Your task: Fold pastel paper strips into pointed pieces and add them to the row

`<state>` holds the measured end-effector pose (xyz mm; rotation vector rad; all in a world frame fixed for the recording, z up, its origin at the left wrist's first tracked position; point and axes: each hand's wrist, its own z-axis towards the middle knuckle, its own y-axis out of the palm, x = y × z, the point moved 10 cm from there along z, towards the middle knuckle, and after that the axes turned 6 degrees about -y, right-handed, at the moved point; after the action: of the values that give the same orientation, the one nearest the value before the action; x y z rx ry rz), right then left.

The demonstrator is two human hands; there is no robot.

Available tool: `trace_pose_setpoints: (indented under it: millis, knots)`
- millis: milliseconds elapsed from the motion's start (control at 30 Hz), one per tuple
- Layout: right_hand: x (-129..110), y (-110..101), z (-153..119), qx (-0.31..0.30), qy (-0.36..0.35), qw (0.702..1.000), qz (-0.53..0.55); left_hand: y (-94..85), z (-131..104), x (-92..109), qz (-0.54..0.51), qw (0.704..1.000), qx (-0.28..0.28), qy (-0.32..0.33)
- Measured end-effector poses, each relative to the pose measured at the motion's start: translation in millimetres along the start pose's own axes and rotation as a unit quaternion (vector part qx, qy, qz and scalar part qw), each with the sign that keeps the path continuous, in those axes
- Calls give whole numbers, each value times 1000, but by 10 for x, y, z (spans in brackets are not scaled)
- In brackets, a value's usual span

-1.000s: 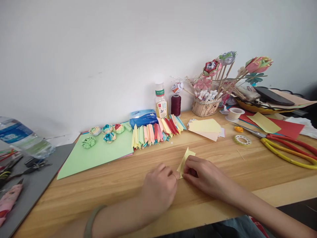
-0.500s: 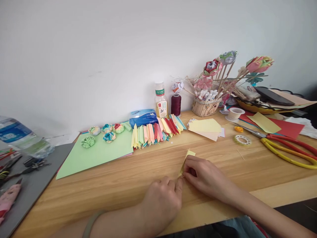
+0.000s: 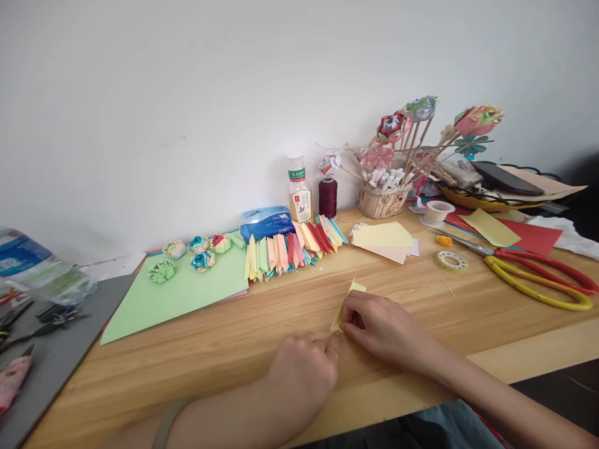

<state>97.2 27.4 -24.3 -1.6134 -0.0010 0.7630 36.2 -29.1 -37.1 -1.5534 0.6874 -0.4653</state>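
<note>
A small folded piece of yellow paper (image 3: 358, 286) lies at the table's front middle, partly covered by my fingers. My right hand (image 3: 381, 321) is closed, its thumb and forefinger pinching the paper along its right side. My left hand (image 3: 304, 368) rests on the wood with curled fingers, the index fingertip and thumb at the paper's lower corner. Behind it stands a row of folded paper pieces (image 3: 276, 254) in several colours. To the right lies a stack of loose yellow and pink paper (image 3: 381, 236).
Paper rosettes (image 3: 202, 260) sit on green sheets (image 3: 178, 305) at left. Large scissors (image 3: 538, 274), a tape roll (image 3: 452, 260) and a white spool (image 3: 437, 213) lie at right. At the back are a tissue pack (image 3: 266, 223), a bottle (image 3: 299, 190), maroon thread (image 3: 327, 198) and a flower basket (image 3: 384, 201).
The view has shifted slightly, so most things sit a little farther left. Both hands stay at the yellow paper, with the left fingertips still at its lower corner.
</note>
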Motion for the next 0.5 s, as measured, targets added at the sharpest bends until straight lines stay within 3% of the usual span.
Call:
trace_pose_setpoints:
  millis: [167,300,500]
  knots:
    - [15,-9,9,12,-12,1000,7,48,13,-21,-23,997,-72,-18]
    - [38,-28,-20,24,-44,999,14,24,8,-57,-36,997,-65,-29]
    - [-305,-143,-293,64,-229,971,-36,-43,22,-183,-33,997,-44,-51]
